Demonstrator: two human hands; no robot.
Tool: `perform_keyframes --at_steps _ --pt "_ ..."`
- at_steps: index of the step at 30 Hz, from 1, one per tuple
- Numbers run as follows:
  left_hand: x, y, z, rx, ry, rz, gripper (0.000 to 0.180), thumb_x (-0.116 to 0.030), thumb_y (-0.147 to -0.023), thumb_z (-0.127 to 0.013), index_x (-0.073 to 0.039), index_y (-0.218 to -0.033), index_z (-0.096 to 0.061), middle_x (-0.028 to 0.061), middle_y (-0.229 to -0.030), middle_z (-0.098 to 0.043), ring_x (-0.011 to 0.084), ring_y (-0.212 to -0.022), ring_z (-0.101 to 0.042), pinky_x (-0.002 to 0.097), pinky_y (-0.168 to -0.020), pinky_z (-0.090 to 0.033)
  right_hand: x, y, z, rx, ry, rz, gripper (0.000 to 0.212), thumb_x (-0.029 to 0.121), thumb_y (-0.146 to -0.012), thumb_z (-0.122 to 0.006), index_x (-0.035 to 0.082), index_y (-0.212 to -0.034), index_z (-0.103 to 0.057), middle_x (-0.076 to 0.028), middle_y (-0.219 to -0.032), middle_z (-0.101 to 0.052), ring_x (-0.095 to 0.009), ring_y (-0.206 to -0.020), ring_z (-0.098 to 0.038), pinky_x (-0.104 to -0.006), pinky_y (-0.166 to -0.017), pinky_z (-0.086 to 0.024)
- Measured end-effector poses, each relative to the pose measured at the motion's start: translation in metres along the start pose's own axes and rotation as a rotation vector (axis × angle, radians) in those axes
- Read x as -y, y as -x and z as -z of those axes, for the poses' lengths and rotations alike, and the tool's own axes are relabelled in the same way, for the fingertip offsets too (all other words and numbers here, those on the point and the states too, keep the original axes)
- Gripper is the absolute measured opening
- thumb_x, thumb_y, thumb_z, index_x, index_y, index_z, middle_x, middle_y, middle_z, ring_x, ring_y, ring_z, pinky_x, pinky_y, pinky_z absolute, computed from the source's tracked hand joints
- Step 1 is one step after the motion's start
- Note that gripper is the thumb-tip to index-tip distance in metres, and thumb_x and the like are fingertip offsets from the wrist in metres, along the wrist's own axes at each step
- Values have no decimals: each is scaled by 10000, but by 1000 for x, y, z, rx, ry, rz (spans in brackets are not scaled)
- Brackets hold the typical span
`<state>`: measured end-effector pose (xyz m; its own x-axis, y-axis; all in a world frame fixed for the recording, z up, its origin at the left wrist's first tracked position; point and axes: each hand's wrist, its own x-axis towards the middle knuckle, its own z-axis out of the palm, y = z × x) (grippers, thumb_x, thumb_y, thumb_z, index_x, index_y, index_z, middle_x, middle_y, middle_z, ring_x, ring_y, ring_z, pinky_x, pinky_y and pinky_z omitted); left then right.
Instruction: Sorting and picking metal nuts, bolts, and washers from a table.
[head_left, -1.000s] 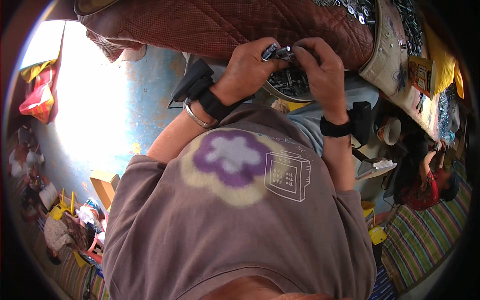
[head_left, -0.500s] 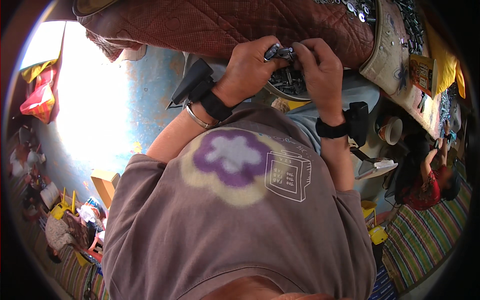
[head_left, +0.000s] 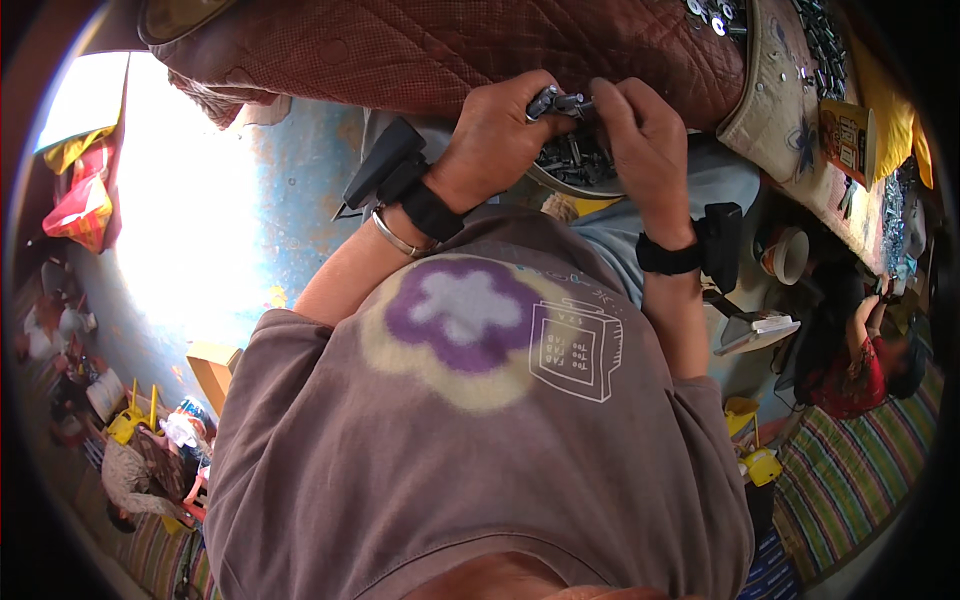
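My left hand point(head_left: 500, 135) is closed around several shiny metal bolts point(head_left: 543, 103), sleeved like anchor bolts, whose ends stick out between thumb and fingers. Close against them is my right hand point(head_left: 648, 150), thumb and forefinger pinched at the end of one bolt; any small part between those fingertips is hidden. Directly below both hands a round container point(head_left: 560, 187) holds a pile of dark metal bolts point(head_left: 578, 160), partly covered by the right hand. Each wrist wears a black strap with a device.
A reddish-brown quilted cloth point(head_left: 430, 45) spreads beyond my hands, with pale washers point(head_left: 718, 27) at its far right. More bolts point(head_left: 825, 50) lie on a cream cloth beside a small box point(head_left: 846, 142). A co-worker in red point(head_left: 855, 375) sits at right; another person point(head_left: 145, 470) bends at lower left.
My right fingers have shifted slightly at the bolt's end, while my left hand stays nearly still. The co-worker's hands at right moved, and the person at lower left bent differently.
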<state>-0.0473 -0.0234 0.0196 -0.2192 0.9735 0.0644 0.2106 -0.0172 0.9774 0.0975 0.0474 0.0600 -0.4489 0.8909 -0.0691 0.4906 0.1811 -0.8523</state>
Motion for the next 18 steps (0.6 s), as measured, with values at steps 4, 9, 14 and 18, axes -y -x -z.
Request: perform_keyframes --at_steps 4,9,14,18 --pt "0 -1 0 28 108 73 106 -43 -797 -667 -23 -870 -592 -12 -689 -560 34 -663 -465 230 -593 -424 2 2 1 -34 -343 15 161 153 -869 -606 -1 -824 -621 -33 -632 -572 -62 -599 -519 -235 -553 -421" --pt "5 1 -6 -13 21 20 104 -41 -804 -667 -24 -868 -588 -31 -685 -540 23 -664 -455 217 -577 -411 4 7 6 76 15 -148 248 237 -912 -568 -4 -950 -616 -24 -729 -622 -92 -679 -566 -234 -635 -455" --pt "2 3 -11 54 204 105 81 -54 -828 -653 -40 -867 -583 -54 -680 -516 16 -646 -430 203 -547 -380 -15 7 -2 -97 -485 65 412 304 -948 -521 -44 -1166 -548 -108 -998 -647 -142 -915 -604 -250 -823 -464" --pt "5 4 -13 21 130 78 55 -78 -851 -632 -52 -868 -588 -52 -697 -537 13 -619 -432 188 -519 -355 -1 38 -5 68 -430 168 545 276 -958 -495 -62 -1359 -349 -192 -1299 -486 -243 -1210 -475 -320 -1014 -354"
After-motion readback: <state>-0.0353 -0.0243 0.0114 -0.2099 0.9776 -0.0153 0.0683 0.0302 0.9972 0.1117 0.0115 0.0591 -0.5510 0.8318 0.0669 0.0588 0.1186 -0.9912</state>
